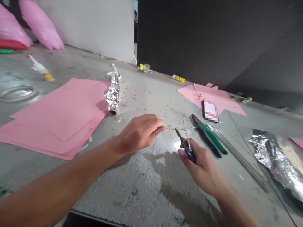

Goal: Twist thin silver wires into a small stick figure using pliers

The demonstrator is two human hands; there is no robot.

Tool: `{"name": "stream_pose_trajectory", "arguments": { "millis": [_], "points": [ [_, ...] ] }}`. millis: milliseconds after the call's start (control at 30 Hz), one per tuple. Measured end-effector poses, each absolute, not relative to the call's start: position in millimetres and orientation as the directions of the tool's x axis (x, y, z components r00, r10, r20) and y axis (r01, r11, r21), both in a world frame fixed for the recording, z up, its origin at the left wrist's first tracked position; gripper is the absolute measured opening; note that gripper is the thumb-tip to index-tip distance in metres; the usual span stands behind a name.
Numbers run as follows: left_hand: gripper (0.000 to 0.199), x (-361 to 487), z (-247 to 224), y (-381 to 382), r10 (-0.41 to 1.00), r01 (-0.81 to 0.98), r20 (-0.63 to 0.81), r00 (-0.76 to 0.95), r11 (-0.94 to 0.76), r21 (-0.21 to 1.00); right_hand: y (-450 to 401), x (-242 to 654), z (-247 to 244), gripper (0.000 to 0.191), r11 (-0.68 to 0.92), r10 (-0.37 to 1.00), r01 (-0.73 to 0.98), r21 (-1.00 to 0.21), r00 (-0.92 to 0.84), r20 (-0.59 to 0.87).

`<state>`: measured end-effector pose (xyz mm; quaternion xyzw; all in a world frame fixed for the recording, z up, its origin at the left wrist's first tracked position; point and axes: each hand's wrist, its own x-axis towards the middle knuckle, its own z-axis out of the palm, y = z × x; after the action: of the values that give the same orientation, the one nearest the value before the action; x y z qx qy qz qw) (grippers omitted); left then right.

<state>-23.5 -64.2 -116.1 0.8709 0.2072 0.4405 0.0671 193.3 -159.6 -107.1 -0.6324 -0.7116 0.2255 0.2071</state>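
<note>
My left hand (143,131) is closed, pinching the left end of a twisted wire (174,128) over the middle of the table. Thin wire branches cross near its right part. My right hand (202,165) is wrapped round small blue-handled pliers (189,154), whose narrow jaws point up and left at the wire. Whether the jaws grip the wire is too small to tell. Just right of them lie larger green-and-black pliers (210,138), beside a bundle of straight wires (241,159).
Pink sheets (63,113) and a foil roll (113,94) lie on the left. At the right are crumpled foil (276,157), a phone-like object (210,111) and more pink paper (220,94). A glue bottle (42,70) lies far left. A dark panel (213,37) stands behind.
</note>
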Motion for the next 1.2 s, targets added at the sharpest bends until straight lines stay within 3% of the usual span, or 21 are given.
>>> {"name": "stream_pose_trajectory", "arguments": {
  "millis": [133, 233, 300, 367, 467, 533, 633, 800, 867, 967, 1100, 1200],
  "points": [
    [0.011, -23.6, -116.9, -62.9, 0.406, 0.267, 0.75, 0.522, -0.913, 0.309, -159.3, 192.7, -106.0, 0.025, 0.07, 0.991, 0.759, -0.648, -0.124, -0.039],
    [0.011, -21.6, -114.6, -65.2, 0.621, 0.242, 0.63, 0.467, -0.775, 0.584, -158.0, 193.2, -107.3, 0.024, 0.081, 0.995, 0.787, -0.612, -0.098, 0.005],
    [0.02, -20.7, -112.6, -66.0, 0.755, 0.088, 0.401, 0.52, -0.514, 0.853, -157.5, 194.9, -109.1, 0.02, 0.114, 0.993, 0.822, -0.558, -0.087, 0.076],
    [0.031, -20.8, -111.1, -65.7, 0.735, -0.097, 0.154, 0.66, -0.119, 0.988, -157.4, 198.1, -111.4, 0.013, 0.163, 0.985, 0.856, -0.49, -0.11, 0.134],
    [0.035, -22.6, -110.6, -65.0, 0.572, -0.14, -0.098, 0.814, 0.357, 0.923, -157.1, 204.1, -114.7, 0.012, 0.234, 0.968, 0.886, -0.401, -0.174, 0.18],
    [0.029, -23.9, -110.5, -65.6, 0.49, -0.082, -0.198, 0.849, 0.492, 0.867, -155.7, 207.7, -116.3, 0.019, 0.269, 0.958, 0.89, -0.368, -0.209, 0.195],
    [0.018, -24.5, -109.7, -66.9, 0.489, -0.082, -0.196, 0.85, 0.492, 0.867, -151.8, 212.3, -119.0, 0.032, 0.318, 0.943, 0.895, -0.312, -0.266, 0.199],
    [0.017, -22.3, -108.4, -67.0, 0.721, -0.062, -0.011, 0.693, 0.074, 0.995, -145.4, 218.4, -129.4, 0.055, 0.316, 0.938, 0.943, -0.109, -0.293, 0.184],
    [0.021, -20.5, -108.6, -68.0, 0.743, -0.068, 0.038, 0.669, 0.01, 0.998, -143.5, 219.7, -133.1, 0.061, 0.336, 0.931, 0.939, -0.078, -0.319, 0.177],
    [0.031, -16.9, -108.3, -72.1, 0.699, -0.121, -0.021, 0.714, 0.154, 0.981, -142.1, 219.4, -132.1, 0.059, 0.395, 0.892, 0.91, -0.129, -0.346, 0.291],
    [0.037, -11.6, -107.8, -79.2, 0.622, -0.148, -0.155, 0.767, 0.407, 0.901, -146.1, 212.0, -119.5, 0.022, 0.4, 0.773, 0.856, -0.326, -0.124, 0.623],
    [0.035, -8.9, -108.0, -83.5, 0.573, -0.14, -0.22, 0.789, 0.517, 0.844, -152.4, 201.3, -113.2, 0.031, 0.45, 0.696, 0.836, -0.313, -0.109, 0.709]
  ]
}}
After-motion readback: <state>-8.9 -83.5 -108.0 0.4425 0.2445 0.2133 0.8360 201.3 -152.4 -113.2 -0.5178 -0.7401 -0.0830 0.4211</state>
